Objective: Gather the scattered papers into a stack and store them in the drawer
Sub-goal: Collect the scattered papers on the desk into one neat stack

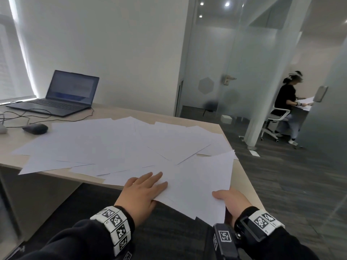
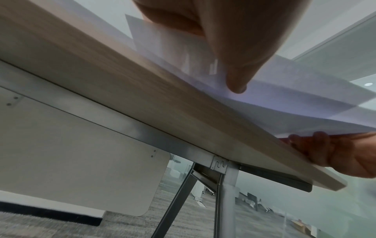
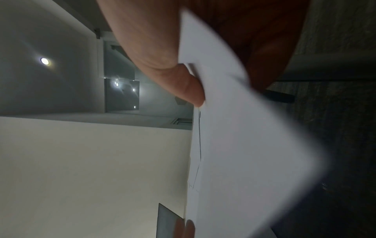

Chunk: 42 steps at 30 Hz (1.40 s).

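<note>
Many white papers lie scattered and overlapping across the light wooden desk. At the near right corner a loose bundle of sheets overhangs the desk's front edge. My left hand holds its left side, fingers flat on top and the thumb pressing up from below. My right hand grips the bundle's near right corner, thumb on top and fingers curled underneath. In the right wrist view the sheets are blurred. No drawer is in view.
An open laptop, a black mouse and cables sit at the desk's far left. A metal leg stands under the desk. Carpeted floor and frosted glass partitions lie to the right, where a person sits on a chair.
</note>
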Tool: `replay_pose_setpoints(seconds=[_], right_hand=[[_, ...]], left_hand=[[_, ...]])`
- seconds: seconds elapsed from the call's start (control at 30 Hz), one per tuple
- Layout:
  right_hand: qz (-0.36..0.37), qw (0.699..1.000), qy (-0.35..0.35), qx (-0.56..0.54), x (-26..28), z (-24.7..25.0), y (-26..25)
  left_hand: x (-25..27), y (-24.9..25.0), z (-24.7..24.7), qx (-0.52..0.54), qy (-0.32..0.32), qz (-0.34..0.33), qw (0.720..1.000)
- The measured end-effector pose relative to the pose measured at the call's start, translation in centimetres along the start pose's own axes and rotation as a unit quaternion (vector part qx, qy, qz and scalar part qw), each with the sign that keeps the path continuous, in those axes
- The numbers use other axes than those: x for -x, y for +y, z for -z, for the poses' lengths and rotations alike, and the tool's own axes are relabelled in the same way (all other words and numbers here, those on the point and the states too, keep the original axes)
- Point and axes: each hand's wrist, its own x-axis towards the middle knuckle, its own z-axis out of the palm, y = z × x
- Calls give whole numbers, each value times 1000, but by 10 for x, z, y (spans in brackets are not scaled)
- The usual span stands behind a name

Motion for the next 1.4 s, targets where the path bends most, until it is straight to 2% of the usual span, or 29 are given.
replay_pose_setpoints(seconds=[0.23, 0.33, 0.43, 0.57, 0.8, 1.0, 1.1, 1.3, 1.4], right_hand=[[-26, 998, -19, -52, 18, -5, -5], [-33, 996, -32, -78, 26, -15, -7], [-42, 994, -37, -94, 29, -19, -9], [-41, 996, -23, -71, 28, -8, -7], [-12, 997, 41, -68, 25, 33, 2], [13, 991, 87, -96, 26, 56, 12], [21, 992, 69, -100, 27, 58, 16], [28, 997, 8, -71, 31, 58, 23], [13, 996, 9, -89, 33, 58, 21]], left_hand=[[-4, 15, -5, 41, 14, -70, 997], [-9, 23, -8, 16, 7, -88, 996], [-11, 33, -12, 4, 38, -121, 992], [-10, 41, -15, -13, 33, -151, 988], [-12, 36, -14, 42, 14, -42, 998], [-18, 44, -16, 36, 16, -39, 998], [-21, 55, -14, 44, 21, -46, 998], [-24, 65, -9, 32, -38, -9, 999], [-26, 65, -10, 15, -52, -8, 999]])
